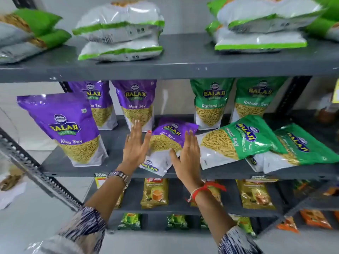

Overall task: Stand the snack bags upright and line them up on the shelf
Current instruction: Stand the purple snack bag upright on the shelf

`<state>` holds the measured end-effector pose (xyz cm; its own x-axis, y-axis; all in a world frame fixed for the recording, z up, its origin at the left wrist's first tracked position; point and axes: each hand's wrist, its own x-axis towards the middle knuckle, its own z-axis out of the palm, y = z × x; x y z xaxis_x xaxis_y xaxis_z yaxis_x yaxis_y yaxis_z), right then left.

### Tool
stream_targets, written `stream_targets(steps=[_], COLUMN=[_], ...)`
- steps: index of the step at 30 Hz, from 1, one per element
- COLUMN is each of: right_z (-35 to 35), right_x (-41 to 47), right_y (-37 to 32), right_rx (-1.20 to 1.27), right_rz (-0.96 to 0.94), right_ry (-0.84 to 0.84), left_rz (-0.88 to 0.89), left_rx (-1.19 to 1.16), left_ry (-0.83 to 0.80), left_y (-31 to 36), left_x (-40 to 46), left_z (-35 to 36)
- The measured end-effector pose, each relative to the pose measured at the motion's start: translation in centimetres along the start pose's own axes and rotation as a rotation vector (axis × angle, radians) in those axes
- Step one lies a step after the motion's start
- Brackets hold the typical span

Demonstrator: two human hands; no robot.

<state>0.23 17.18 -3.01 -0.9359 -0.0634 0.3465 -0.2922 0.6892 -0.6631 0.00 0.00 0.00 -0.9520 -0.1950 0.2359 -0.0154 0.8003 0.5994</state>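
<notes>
At shelf edge (110, 174), hands flanking purple bag (166, 142)

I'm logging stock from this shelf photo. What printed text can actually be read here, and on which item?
"BALAJI WAFERS", "Aloo Sev": front purple bag, standing.
"BALAJI", "Aloo Sev": leaning purple bag between the left hand and right hand.
"BALAJI WAFERS", "Ratlami Sev": rear green bag.
"BALAJI", "Ratlami Sev": fallen green bag.
Unreadable: top-shelf white bags, lower-shelf packets, shelf-edge tags.
</notes>
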Motion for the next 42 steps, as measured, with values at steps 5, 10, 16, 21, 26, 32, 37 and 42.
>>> stream_targets(steps=[5, 10, 16, 21, 26, 32, 37, 42], right_z=[4.6, 7.9, 9.4, 8.7, 5.4, 1.2, 0.7, 3.8], right_x=[1.4, 4.0, 4.9, 4.1, 2.6, 0.8, 0.2, 1.6], right_y=[0.9, 2.7, 4.6, 4.2, 1.4, -2.3, -3.5, -3.2], right_rx=[0.484, 0.816, 0.843, 0.824, 0.938, 1.03, 1.065, 0.973], right_rz=[0.298, 0.85, 0.99, 0.952, 0.757, 0.63, 0.555, 0.525], right_ry=[0.074, 0.05, 0.144, 0.197, 0.201, 0.152, 0.13, 0.125], left_rz=[-0.637, -0.718, -0.716, -0.808, -0.796, -0.628, -0.561, -0.583], left_rx=[-0.581, -0.78, -0.764, -0.926, -1.039, -1.132, -1.173, -1.105], left_ry=[-0.141, -0.261, -0.275, -0.238, -0.142, -0.081, -0.073, 0.043], left_y=[-3.5, -5.8, -6.6, -6.5, -6.5, -6.8, -6.4, -7.8], left_x=[4.4, 7.2, 7.3, 5.5, 3.1, 0.4, -0.5, 0.5], left_z=[1.4, 1.9, 3.7, 3.5, 1.8, -1.0, -2.3, -2.2])
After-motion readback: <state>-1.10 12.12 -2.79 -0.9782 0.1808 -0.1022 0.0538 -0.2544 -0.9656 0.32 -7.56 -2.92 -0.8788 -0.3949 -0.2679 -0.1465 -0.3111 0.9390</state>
